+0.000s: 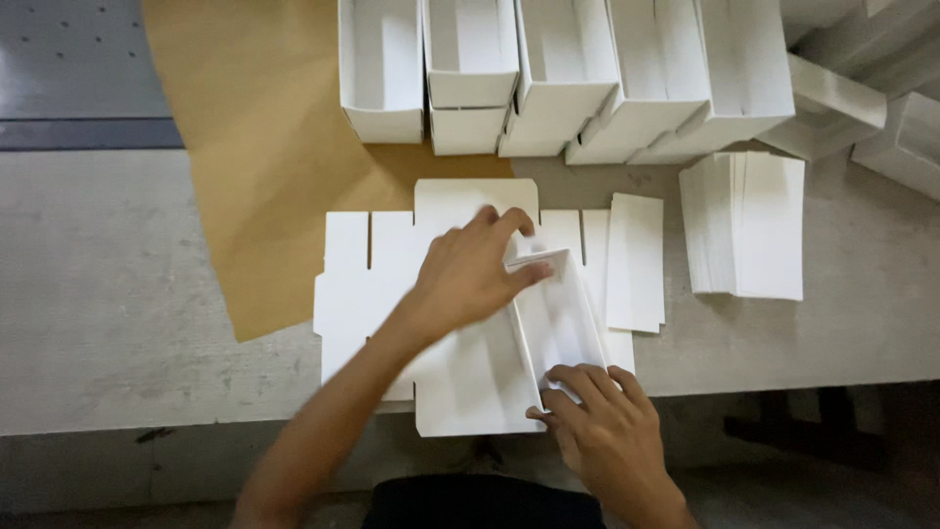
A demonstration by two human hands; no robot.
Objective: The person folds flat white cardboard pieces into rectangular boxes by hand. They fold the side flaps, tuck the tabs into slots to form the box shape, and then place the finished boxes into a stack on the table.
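Right hand (609, 423), left hand (468, 274) folding smooth white cardboard blank (470, 377).

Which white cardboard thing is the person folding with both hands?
On the grey workbench, below the row of finished white boxes, lies a flat die-cut white sheet. Both hands press on it: left hand, right hand. It alone has one side panel folded upright; the stacked card strips to its right lie flat.

Plain white flat die-cut cardboard sheet (392, 284); white folded open cardboard boxes (568, 78); tan brown kraft paper sheet (255, 147); mottled pale grey worktable (98, 294).
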